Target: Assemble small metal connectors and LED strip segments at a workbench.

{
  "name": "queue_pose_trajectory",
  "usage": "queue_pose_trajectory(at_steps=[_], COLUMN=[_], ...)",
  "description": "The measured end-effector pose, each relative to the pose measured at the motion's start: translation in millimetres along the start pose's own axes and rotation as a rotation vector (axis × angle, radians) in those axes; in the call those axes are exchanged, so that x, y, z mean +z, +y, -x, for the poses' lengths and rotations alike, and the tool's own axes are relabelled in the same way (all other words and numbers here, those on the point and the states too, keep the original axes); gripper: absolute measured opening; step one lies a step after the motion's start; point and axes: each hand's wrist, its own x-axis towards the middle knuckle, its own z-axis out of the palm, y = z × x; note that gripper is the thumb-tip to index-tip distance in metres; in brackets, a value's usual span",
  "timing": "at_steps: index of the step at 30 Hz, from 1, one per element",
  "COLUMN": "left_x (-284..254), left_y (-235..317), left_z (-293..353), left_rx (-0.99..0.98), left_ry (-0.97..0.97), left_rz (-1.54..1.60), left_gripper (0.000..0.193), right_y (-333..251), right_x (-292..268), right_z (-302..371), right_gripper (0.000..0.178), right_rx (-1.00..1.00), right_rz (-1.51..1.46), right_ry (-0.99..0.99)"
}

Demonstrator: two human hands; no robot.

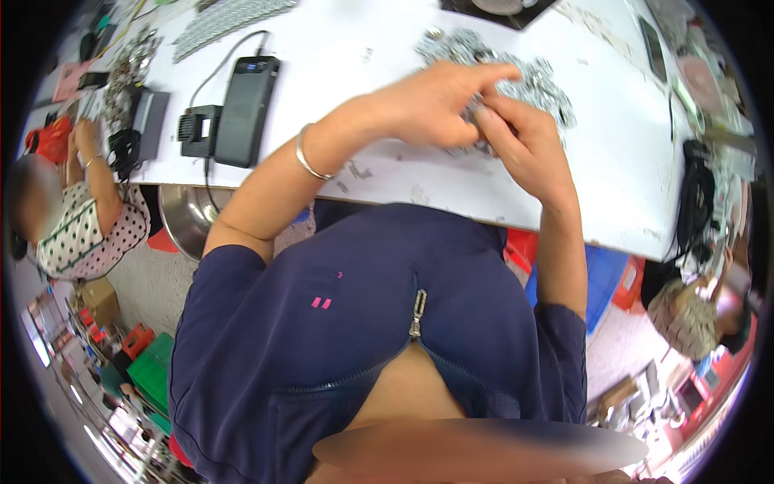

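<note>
Both hands meet over a loose pile of small, shiny silver metal parts (556, 95) on the white table. My left hand (431, 103) comes in from the left, palm down, its index finger stretched out and its thumb bent toward the right hand. My right hand (528, 149) is closed, with thumb and fingers pinched together at the left fingertips. Between the hands shows a bit of a small silver metal part (474, 106); its exact shape is mostly hidden by the fingers. A silver bangle (301, 153) circles my left wrist.
On the white table (339, 64) lie a black power bank (248, 109) with a cable and a small black device (200, 131). Rows of silver parts (230, 24) lie at the far left, a phone (652, 50) far right. Co-workers sit at both sides.
</note>
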Motion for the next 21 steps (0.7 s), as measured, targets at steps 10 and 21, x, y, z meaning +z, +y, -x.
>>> queue_pose_trajectory(at_steps=[10, 21], left_x=[-17.1, -32.7], left_y=[7.3, 5.5], left_z=[-1.3, 4.3], left_rx=[0.002, -0.053], left_ry=[-0.144, -0.265], left_rz=[-0.120, 0.407], left_gripper=[0.028, 0.031], right_y=[-24.1, -4.4], right_x=[-24.5, -19.5], right_z=[-2.9, -3.0], right_gripper=[0.015, 0.017], right_rx=[0.245, 0.211], right_rz=[-0.042, -0.631], right_ry=[0.005, -0.095])
